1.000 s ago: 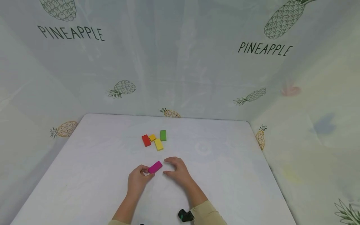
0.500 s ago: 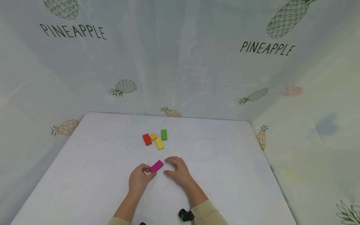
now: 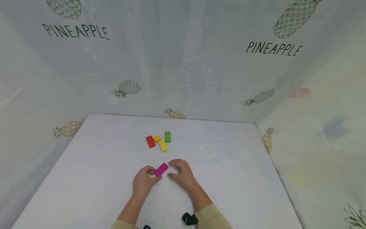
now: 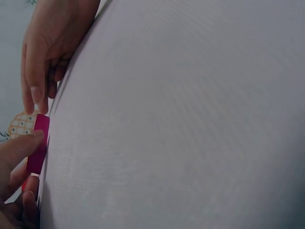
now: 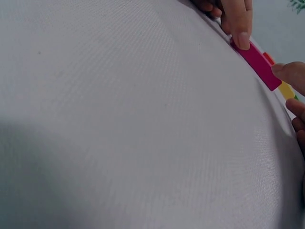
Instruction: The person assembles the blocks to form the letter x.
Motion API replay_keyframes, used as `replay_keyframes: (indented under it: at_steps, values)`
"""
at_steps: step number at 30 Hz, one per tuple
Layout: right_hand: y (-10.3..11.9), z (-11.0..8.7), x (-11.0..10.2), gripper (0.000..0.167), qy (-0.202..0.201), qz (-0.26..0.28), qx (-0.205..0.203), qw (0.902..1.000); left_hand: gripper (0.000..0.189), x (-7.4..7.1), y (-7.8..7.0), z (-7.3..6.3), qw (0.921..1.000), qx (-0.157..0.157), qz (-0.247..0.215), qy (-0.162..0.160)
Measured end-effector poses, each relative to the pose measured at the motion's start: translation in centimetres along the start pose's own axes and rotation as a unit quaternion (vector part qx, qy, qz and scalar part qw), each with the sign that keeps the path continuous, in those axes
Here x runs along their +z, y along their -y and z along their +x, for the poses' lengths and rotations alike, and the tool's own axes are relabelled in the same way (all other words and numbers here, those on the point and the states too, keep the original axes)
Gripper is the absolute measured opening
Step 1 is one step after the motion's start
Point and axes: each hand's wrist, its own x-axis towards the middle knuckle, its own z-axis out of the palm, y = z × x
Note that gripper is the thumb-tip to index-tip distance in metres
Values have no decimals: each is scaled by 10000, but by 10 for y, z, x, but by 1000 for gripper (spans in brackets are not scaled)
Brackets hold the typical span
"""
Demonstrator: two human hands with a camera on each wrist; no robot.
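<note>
A magenta rectangular block (image 3: 161,170) is pinched at its left end by my left hand (image 3: 143,182). In the left wrist view, the left thumb lies across the magenta block (image 4: 41,151). My right hand (image 3: 184,175) is at the block's other end, its thumb and fingers spread apart around that end without gripping it. From the right wrist view, the right thumb overlaps the end of the magenta block (image 5: 257,64). Beyond the hands, a red block (image 3: 150,142), a small orange block (image 3: 157,139), a yellow block (image 3: 163,146) and a green block (image 3: 167,136) lie grouped on the table.
The white table (image 3: 228,178) has its far edge against a hanging pineapple-print sheet (image 3: 183,63). A black device (image 3: 189,219) sits by the right sleeve (image 3: 213,218). Part of another dark object (image 3: 146,227) shows near the left sleeve.
The left hand has shifted slightly right with the magenta block, bringing its end closer to the right hand's fingers. The whole head view has also drifted a little. The grouped blocks keep their arrangement.
</note>
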Motion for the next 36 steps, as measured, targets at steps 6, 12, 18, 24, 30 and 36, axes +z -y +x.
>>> replay_keyframes:
  at_steps: [6, 12, 18, 24, 30, 36]
  values:
    - [0, -1, 1, 40, -17, -37, 18, 10000, 38, -3, 3, 3, 9995, -37, -238, 182]
    - [-3, -1, 1, 40, -122, -151, -148, 9997, 30, -8, 3, 4, 9965, -199, -726, 365]
    - [-2, -1, 2, 40, -215, -132, -346, 9991, 29, -9, 5, 7, 9962, -196, -750, 394]
    - [-3, -1, 3, 39, -394, -300, -638, 9967, 30, -8, 7, 8, 9961, -159, -755, 439]
    - [2, -2, 0, 39, -286, -127, -422, 9986, 29, -9, 5, 7, 9961, -153, -736, 469]
    - [4, -1, -1, 39, -166, -82, -233, 9996, 27, -9, 4, 6, 9970, -99, -626, 455]
